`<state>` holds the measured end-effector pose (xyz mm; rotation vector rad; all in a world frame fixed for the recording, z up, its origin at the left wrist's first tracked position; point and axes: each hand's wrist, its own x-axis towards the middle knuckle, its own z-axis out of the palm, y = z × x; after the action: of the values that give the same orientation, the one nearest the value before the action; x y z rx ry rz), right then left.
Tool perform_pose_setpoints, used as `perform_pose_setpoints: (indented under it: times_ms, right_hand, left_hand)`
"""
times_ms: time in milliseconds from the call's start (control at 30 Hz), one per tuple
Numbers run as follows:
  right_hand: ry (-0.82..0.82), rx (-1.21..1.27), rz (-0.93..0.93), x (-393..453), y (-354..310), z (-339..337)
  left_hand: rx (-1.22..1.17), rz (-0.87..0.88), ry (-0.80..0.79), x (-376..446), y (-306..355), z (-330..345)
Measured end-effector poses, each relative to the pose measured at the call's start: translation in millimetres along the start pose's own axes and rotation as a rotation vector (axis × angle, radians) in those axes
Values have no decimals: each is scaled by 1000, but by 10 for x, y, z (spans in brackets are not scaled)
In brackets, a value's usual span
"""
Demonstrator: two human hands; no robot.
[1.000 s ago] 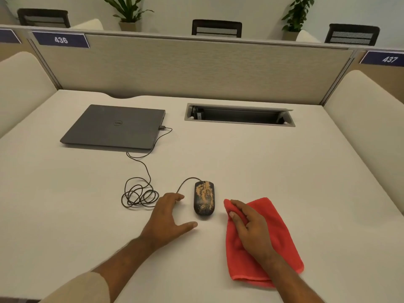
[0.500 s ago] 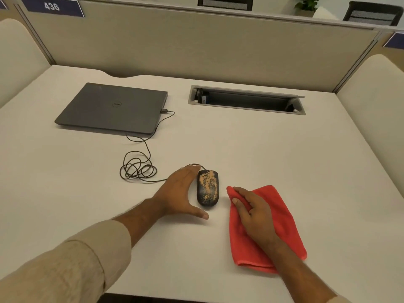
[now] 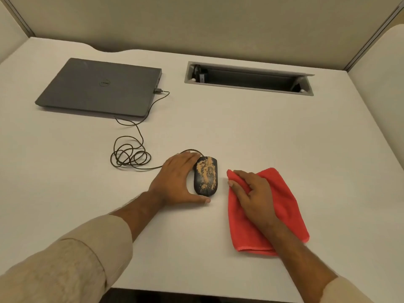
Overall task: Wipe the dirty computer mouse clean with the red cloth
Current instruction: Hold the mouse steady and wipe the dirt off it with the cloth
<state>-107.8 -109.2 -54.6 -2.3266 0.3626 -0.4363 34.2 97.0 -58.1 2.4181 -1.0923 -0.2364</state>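
A black computer mouse [image 3: 206, 175] smeared with tan dirt lies on the white desk, near the middle. My left hand [image 3: 175, 180] cups its left side, with the fingers along the mouse's edge and the thumb curled under its near end. To the right lies a folded red cloth [image 3: 286, 197], flat on the desk. My right hand [image 3: 251, 193] rests on the cloth's left part, its fingertips pinching the upper left corner. A narrow gap of bare desk separates the cloth from the mouse.
The mouse's cable [image 3: 131, 156] lies coiled to the left and runs up to a closed grey laptop [image 3: 100, 87] at the back left. An open cable tray [image 3: 249, 78] is sunk into the desk at the back. Partition walls [image 3: 196, 22] enclose the desk.
My left hand has moved right and closed around the mouse's left side. My right hand has stayed on the cloth. The camera has tipped down and closer.
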Motion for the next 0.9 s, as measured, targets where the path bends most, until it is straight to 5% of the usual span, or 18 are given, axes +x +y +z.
perform_pose_setpoints:
  times_ms: [333, 900]
  right_hand:
    - [81, -66, -34, -24, 16, 44]
    - [-64, -204, -107, 29, -178, 124]
  left_hand:
    - [58, 2, -4, 12, -13, 27]
    - [6, 3, 23, 3, -19, 20]
